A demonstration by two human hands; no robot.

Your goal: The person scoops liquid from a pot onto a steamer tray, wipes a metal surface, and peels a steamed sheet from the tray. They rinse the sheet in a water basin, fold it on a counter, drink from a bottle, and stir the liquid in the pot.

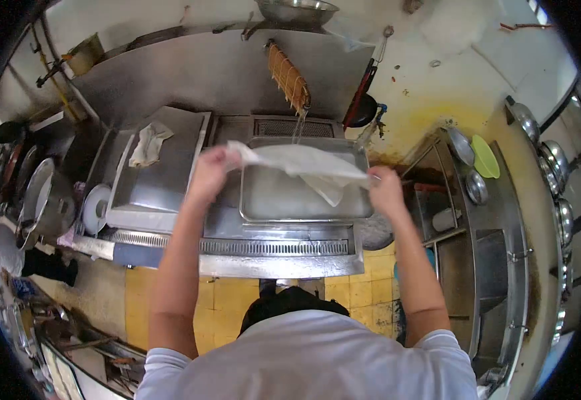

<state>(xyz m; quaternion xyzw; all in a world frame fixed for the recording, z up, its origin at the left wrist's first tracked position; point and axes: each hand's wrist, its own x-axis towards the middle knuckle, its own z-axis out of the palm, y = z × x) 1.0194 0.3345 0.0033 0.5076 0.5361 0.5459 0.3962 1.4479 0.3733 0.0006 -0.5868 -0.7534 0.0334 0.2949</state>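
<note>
Head view: both arms outstretched, left hand (208,170) and right hand (385,190) fingers clamped on cloth (304,162) ends.

The person wears a plain white short-sleeved T-shirt (310,360), its sleeves ending above the elbows, with soft folds across the near shoulders. Both forearms are bare, with no watch, glove or band on the left hand (208,175) or right hand (386,192).
</note>
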